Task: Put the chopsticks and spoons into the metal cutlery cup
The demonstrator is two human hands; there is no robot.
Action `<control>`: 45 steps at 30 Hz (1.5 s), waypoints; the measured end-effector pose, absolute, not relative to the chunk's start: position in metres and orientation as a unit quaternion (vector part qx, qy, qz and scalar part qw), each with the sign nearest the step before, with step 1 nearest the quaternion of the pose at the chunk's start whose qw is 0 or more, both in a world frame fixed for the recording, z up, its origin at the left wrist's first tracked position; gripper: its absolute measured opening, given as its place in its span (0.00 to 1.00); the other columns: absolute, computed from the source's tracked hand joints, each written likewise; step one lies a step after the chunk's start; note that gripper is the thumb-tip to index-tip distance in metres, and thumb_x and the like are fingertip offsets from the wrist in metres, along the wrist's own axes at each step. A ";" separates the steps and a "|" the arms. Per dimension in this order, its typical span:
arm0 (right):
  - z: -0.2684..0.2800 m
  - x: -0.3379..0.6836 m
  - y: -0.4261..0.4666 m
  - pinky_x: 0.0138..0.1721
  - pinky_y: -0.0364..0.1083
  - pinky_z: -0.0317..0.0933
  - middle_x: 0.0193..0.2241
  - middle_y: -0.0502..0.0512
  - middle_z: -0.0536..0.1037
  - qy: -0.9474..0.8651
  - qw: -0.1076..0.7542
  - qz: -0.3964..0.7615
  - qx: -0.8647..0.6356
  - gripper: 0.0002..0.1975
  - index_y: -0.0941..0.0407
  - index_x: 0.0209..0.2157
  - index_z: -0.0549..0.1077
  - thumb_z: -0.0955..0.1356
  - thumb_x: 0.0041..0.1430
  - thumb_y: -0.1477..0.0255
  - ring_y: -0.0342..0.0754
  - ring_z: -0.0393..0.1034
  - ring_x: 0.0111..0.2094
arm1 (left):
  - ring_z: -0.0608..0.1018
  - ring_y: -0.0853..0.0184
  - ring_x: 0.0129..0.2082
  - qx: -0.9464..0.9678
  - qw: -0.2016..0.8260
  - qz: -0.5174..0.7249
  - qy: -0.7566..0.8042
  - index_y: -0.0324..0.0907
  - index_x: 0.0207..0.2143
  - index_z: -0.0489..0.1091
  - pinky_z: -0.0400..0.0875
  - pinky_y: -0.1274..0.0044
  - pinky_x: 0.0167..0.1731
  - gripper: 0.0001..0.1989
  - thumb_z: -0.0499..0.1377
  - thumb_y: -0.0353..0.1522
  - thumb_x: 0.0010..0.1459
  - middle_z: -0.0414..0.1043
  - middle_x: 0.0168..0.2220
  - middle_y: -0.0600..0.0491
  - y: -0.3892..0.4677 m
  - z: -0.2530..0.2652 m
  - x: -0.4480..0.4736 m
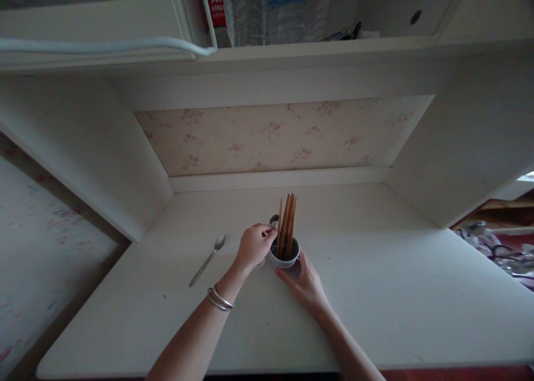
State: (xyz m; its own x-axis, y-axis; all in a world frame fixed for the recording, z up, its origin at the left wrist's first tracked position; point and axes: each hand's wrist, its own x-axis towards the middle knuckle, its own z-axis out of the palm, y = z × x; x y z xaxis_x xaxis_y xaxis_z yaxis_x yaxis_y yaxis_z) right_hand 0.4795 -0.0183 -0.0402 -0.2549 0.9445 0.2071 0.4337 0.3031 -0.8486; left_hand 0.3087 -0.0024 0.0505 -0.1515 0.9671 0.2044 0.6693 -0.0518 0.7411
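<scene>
A white cup stands on the white desk, with several brown wooden chopsticks upright in it. My right hand is curled around the cup's right and near side, gripping it. At the cup's left rim, my left hand is closed in a pinch on a spoon; its dark-looking bowl shows just above my fingertips, and most of the handle is hidden. Another metal spoon lies flat on the desk, left of my left hand. Part of a small white object shows beneath my left hand, its kind unclear.
The desk is enclosed by a left side panel, a right side panel and a flowered back wall. Overhead, a shelf holds plastic bottles and a red package. A white cable runs along the upper left.
</scene>
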 end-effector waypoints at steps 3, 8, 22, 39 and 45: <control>-0.039 0.479 -0.019 0.48 0.52 0.63 0.49 0.55 0.72 -0.714 0.370 0.345 -0.484 0.32 0.50 0.56 0.60 0.70 0.50 0.61 0.55 0.67 0.50 | 0.76 0.68 0.32 0.626 0.201 0.377 0.652 0.44 0.35 0.78 0.65 0.79 0.35 0.15 0.53 0.39 0.59 0.78 0.34 0.52 -0.003 0.051 0.309; -0.040 0.479 -0.018 0.47 0.52 0.63 0.48 0.55 0.72 -0.712 0.370 0.346 -0.486 0.32 0.50 0.56 0.60 0.70 0.49 0.62 0.55 0.68 0.49 | 0.77 0.69 0.32 0.624 0.204 0.385 0.649 0.43 0.37 0.77 0.65 0.79 0.36 0.15 0.53 0.39 0.59 0.78 0.35 0.52 -0.003 0.050 0.308; -0.038 0.479 -0.019 0.48 0.52 0.63 0.49 0.56 0.72 -0.711 0.375 0.350 -0.480 0.32 0.50 0.56 0.59 0.70 0.50 0.62 0.55 0.67 0.49 | 0.77 0.67 0.33 0.620 0.211 0.391 0.647 0.43 0.34 0.77 0.67 0.78 0.36 0.13 0.54 0.37 0.58 0.78 0.36 0.51 0.003 0.045 0.311; -0.035 0.483 -0.019 0.49 0.53 0.62 0.51 0.54 0.72 -0.734 0.356 0.339 -0.468 0.30 0.48 0.57 0.59 0.68 0.54 0.60 0.56 0.66 0.52 | 0.77 0.66 0.33 0.542 0.253 0.463 0.654 0.41 0.37 0.73 0.70 0.77 0.34 0.13 0.53 0.39 0.60 0.77 0.36 0.50 -0.065 0.038 0.300; -0.036 0.483 -0.018 0.49 0.52 0.63 0.52 0.54 0.71 -0.736 0.342 0.357 -0.463 0.32 0.48 0.59 0.56 0.68 0.54 0.62 0.56 0.66 0.53 | 0.76 0.66 0.31 0.530 0.346 0.412 0.656 0.43 0.38 0.74 0.68 0.78 0.32 0.15 0.51 0.40 0.61 0.76 0.31 0.52 -0.118 0.012 0.318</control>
State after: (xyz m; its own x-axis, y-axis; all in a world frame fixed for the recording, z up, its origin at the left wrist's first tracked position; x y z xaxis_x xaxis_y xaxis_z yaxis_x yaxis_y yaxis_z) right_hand 0.4826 -0.0184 -0.0362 -0.3371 0.9253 0.1736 0.4372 0.3172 -0.8416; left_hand 0.3176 -0.1180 0.0123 -0.1997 0.9797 -0.0166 0.4094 0.0988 0.9070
